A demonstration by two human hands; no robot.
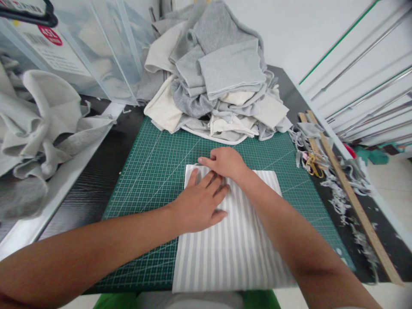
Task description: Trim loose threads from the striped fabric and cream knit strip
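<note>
A striped grey-and-white fabric piece [225, 253] lies flat on the green cutting mat [138, 206], its near end at the table's front edge. My left hand [199, 206] rests on its upper left part, palm down with the fingers spread. Just beyond, at the fabric's far edge, my right hand [227, 162] is closed, its fingers curled under and the thumb pointing left. Something thin and pale shows beside that thumb at the fabric's corner, too small to name. What the right fingers grip is hidden.
A tall heap of grey and cream fabric [231, 68] covers the mat's far end. On the right lie a wooden ruler [357, 201], gold-handled scissors [313, 165] and fabric scraps [337, 197]. More cloth [58, 107] and a clear plastic bin [96, 43] stand left.
</note>
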